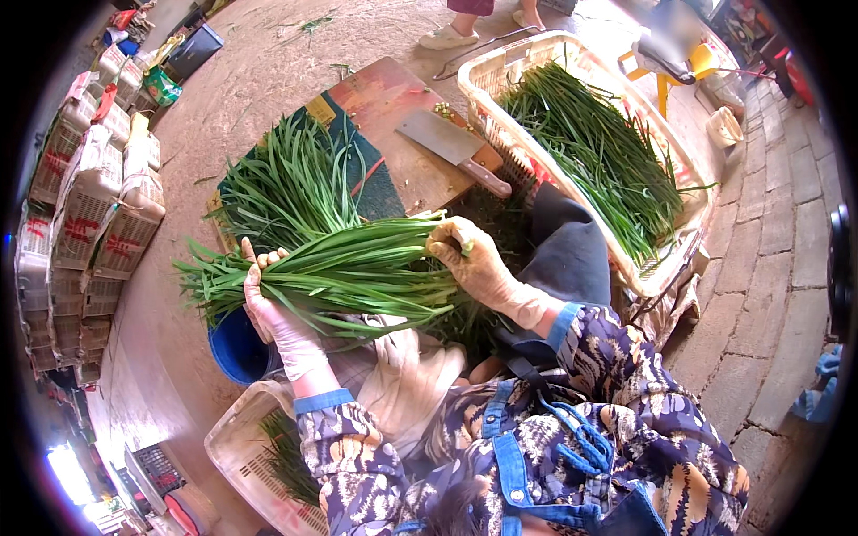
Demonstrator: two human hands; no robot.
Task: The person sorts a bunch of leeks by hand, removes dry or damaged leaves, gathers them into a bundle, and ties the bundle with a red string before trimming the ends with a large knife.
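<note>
A loose bunch of long green garlic chives lies crosswise in front of me above my lap. Its leafy ends point left and its pale stalk ends point right. My left hand, in a thin pale glove, is closed around the leafy side from below, thumb and fingers showing past the leaves. At the stalk ends, my gloved right hand is closed in a pinch; some stalks reach its fingertips. Just beyond the bunch, more garlic chives are heaped on a dark green mat over a low board.
A cleaver rests on the wooden board. At the right stands a white crate full of chives. Near my left forearm are a blue bucket and another crate. Crates are stacked far left. A person's feet show at the top.
</note>
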